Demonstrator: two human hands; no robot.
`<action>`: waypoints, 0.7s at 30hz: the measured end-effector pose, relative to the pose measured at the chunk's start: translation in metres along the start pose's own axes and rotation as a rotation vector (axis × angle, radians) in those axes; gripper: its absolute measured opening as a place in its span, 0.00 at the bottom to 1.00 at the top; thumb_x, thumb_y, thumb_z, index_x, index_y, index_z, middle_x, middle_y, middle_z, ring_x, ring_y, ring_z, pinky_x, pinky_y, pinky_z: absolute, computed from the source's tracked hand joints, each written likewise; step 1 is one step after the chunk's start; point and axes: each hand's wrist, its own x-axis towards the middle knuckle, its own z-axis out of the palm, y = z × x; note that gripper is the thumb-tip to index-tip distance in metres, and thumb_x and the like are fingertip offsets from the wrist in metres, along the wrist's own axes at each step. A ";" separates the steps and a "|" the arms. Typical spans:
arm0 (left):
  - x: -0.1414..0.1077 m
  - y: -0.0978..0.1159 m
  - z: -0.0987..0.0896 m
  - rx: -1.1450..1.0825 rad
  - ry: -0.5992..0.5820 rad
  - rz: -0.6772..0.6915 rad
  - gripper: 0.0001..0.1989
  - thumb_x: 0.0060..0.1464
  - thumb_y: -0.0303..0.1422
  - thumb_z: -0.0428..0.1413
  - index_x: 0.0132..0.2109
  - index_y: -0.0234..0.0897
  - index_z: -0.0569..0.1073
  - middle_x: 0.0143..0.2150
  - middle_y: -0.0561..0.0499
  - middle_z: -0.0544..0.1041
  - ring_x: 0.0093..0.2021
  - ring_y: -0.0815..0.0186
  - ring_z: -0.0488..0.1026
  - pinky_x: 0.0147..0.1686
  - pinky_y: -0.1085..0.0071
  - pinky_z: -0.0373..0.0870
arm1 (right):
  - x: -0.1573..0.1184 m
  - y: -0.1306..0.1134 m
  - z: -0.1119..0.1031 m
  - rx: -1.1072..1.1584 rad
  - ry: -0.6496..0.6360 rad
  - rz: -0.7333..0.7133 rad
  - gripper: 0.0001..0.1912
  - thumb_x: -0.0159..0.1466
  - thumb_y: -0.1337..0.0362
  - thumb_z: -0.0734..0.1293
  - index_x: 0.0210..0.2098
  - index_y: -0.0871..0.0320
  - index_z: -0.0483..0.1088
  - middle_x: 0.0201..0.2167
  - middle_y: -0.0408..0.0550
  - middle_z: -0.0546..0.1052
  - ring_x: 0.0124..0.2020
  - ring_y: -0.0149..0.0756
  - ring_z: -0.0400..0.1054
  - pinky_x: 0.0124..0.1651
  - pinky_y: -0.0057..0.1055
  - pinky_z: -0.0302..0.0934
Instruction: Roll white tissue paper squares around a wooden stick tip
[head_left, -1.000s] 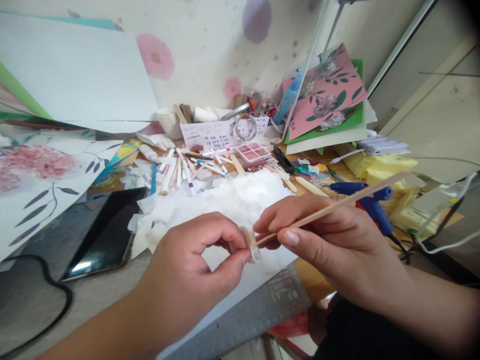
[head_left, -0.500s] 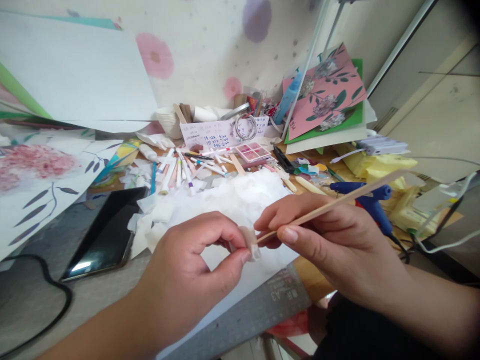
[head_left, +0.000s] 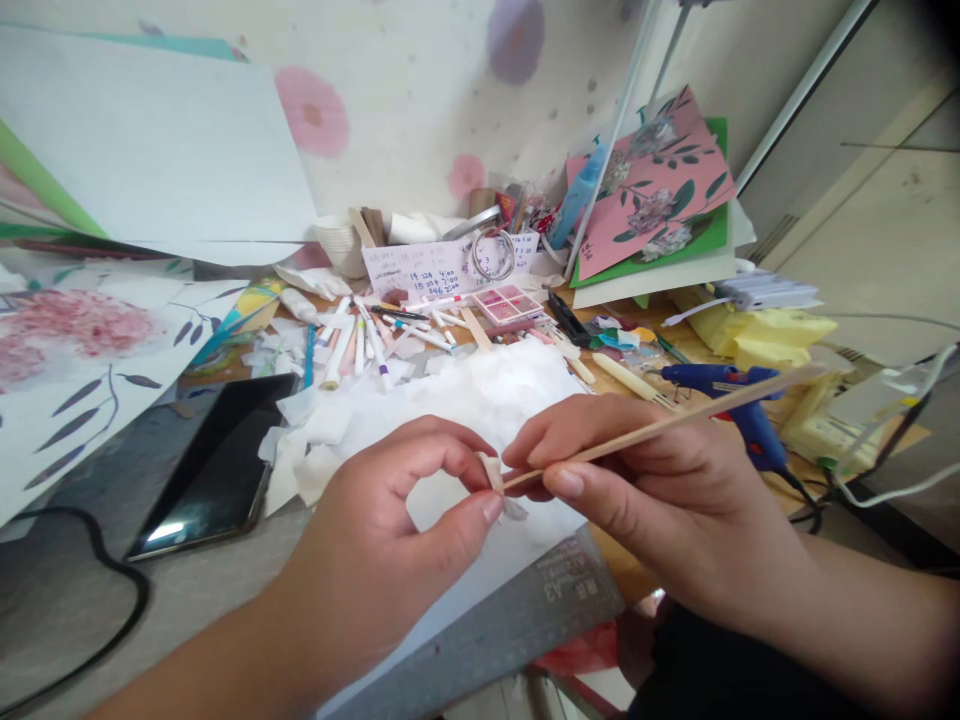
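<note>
Between its thumb and forefinger, my left hand (head_left: 409, 510) pinches a small piece of thin whitish paper (head_left: 493, 472). My right hand (head_left: 645, 490) is closed round a slim wooden stick (head_left: 675, 413), held like a pen. The stick's lower tip touches the paper piece at the left fingertips, while its other end slants up to the right. Both hands are above a white sheet (head_left: 450, 580) on a grey A3 cutting mat (head_left: 559, 595). Behind them lies a pile of white tissue-like paper (head_left: 517, 380), with torn scraps (head_left: 319, 450) at its left.
A dark phone (head_left: 214, 470) and a black cable (head_left: 124, 570) lie at left, beside a pink flower picture (head_left: 82, 330). Markers (head_left: 375, 350) and a pink palette (head_left: 506, 305) sit at the back. A blue glue gun (head_left: 757, 420) stands behind my right hand.
The paper piece has turned and looks more pinched at the left fingertips. The stick's tip has shifted slightly left with my right hand.
</note>
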 end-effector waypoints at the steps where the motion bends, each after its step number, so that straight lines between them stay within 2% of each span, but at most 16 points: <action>1: 0.000 -0.001 0.001 -0.007 0.004 -0.028 0.06 0.53 0.29 0.57 0.28 0.42 0.74 0.39 0.54 0.79 0.39 0.63 0.76 0.46 0.66 0.69 | 0.000 0.000 0.000 -0.019 0.000 -0.012 0.05 0.65 0.71 0.68 0.35 0.56 0.74 0.32 0.46 0.81 0.37 0.35 0.78 0.38 0.27 0.73; 5: 0.000 -0.003 0.002 -0.090 -0.039 -0.147 0.08 0.54 0.28 0.55 0.28 0.41 0.73 0.41 0.55 0.78 0.42 0.63 0.76 0.49 0.64 0.66 | 0.000 0.000 0.002 -0.070 0.001 -0.037 0.04 0.66 0.71 0.68 0.35 0.58 0.74 0.33 0.48 0.81 0.37 0.34 0.77 0.40 0.27 0.72; 12: -0.001 -0.011 0.001 -0.242 -0.038 -0.187 0.09 0.57 0.29 0.57 0.28 0.42 0.74 0.43 0.57 0.77 0.45 0.65 0.74 0.53 0.65 0.62 | 0.000 0.005 0.002 0.015 0.032 0.026 0.03 0.66 0.70 0.68 0.35 0.57 0.74 0.31 0.47 0.80 0.34 0.34 0.77 0.35 0.28 0.72; 18: -0.001 -0.010 -0.001 -0.276 -0.076 -0.181 0.09 0.60 0.30 0.56 0.30 0.42 0.73 0.42 0.58 0.77 0.44 0.66 0.74 0.46 0.69 0.64 | 0.000 0.005 0.000 0.110 0.046 0.074 0.02 0.65 0.69 0.69 0.36 0.58 0.75 0.31 0.46 0.80 0.33 0.34 0.77 0.36 0.29 0.72; 21: 0.000 -0.006 -0.002 -0.205 -0.102 -0.161 0.09 0.60 0.32 0.56 0.30 0.42 0.73 0.40 0.57 0.76 0.40 0.66 0.73 0.44 0.69 0.65 | -0.001 0.005 -0.001 0.088 0.031 0.063 0.02 0.65 0.70 0.69 0.36 0.59 0.75 0.31 0.47 0.80 0.35 0.34 0.76 0.35 0.27 0.71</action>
